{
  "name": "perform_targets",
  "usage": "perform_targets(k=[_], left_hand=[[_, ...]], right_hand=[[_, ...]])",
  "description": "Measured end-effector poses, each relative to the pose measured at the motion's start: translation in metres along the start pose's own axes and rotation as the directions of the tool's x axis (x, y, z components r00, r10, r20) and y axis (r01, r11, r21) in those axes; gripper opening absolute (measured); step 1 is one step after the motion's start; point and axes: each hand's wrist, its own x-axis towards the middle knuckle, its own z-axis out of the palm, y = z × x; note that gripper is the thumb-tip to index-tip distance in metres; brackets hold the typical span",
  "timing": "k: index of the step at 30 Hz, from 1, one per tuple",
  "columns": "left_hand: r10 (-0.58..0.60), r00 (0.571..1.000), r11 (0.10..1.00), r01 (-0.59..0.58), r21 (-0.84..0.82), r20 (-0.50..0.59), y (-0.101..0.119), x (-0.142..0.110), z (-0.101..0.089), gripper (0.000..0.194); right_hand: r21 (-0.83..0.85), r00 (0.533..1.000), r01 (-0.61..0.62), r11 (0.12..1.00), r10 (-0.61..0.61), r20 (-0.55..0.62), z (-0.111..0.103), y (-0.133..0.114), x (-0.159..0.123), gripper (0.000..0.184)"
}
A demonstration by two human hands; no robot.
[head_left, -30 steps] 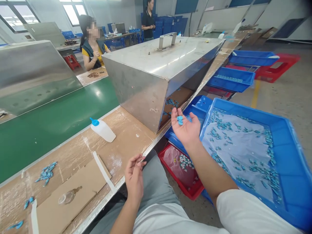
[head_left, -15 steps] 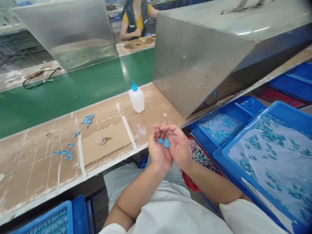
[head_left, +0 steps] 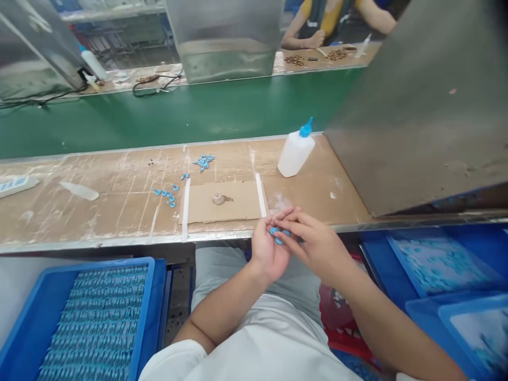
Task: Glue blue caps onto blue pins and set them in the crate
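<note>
My left hand (head_left: 268, 256) is cupped palm up above my lap, just off the table's front edge. Small flat blue pieces (head_left: 274, 231) lie in its palm. From the right, my right hand (head_left: 321, 246) reaches over with its thumb and fingers closed at these pieces, partly hiding them. A cardboard sheet (head_left: 242, 209) is taped to the table beyond my hands, and a small round whitish piece (head_left: 218, 198) sits on it beside a dark stain. Left of the sheet are several small curved blue parts (head_left: 170, 199). Behind it lies a little blue pile (head_left: 204, 162).
A white squeeze bottle (head_left: 295, 156) with a blue tip stands behind my hands. A metal hood (head_left: 416, 121) rises at the right. Blue trays of blue parts flank me: one left tray (head_left: 150, 296), others right. Across the green belt (head_left: 230, 111), a person's arms (head_left: 313, 39) rest near brown pieces.
My right hand came from beside the hood to my left hand. The blue pieces now rest in my left palm, with my right fingers on them. The view turned left and down.
</note>
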Motion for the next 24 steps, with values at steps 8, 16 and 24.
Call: perform_targets(k=[8,16,24], left_hand=[[0.104,0.984,0.982,-0.124,-0.139,-0.146,0.029,-0.004,-0.024,0.024],[0.200,0.958,0.931,-0.252,-0.266,-0.206,0.062,-0.015,-0.029,0.015],[0.335,0.928,0.918,-0.361,-0.165,-0.166,0.089,-0.029,-0.054,0.022]], right_hand=[[0.089,0.984,0.074,0.993,-0.087,0.157,0.034,-0.001,0.030,0.011],[0.256,0.969,0.205,0.945,-0.233,0.085,0.062,-0.017,0.056,0.012],[0.745,0.921,-0.377,0.550,0.309,0.238,0.075,-0.042,0.069,0.021]])
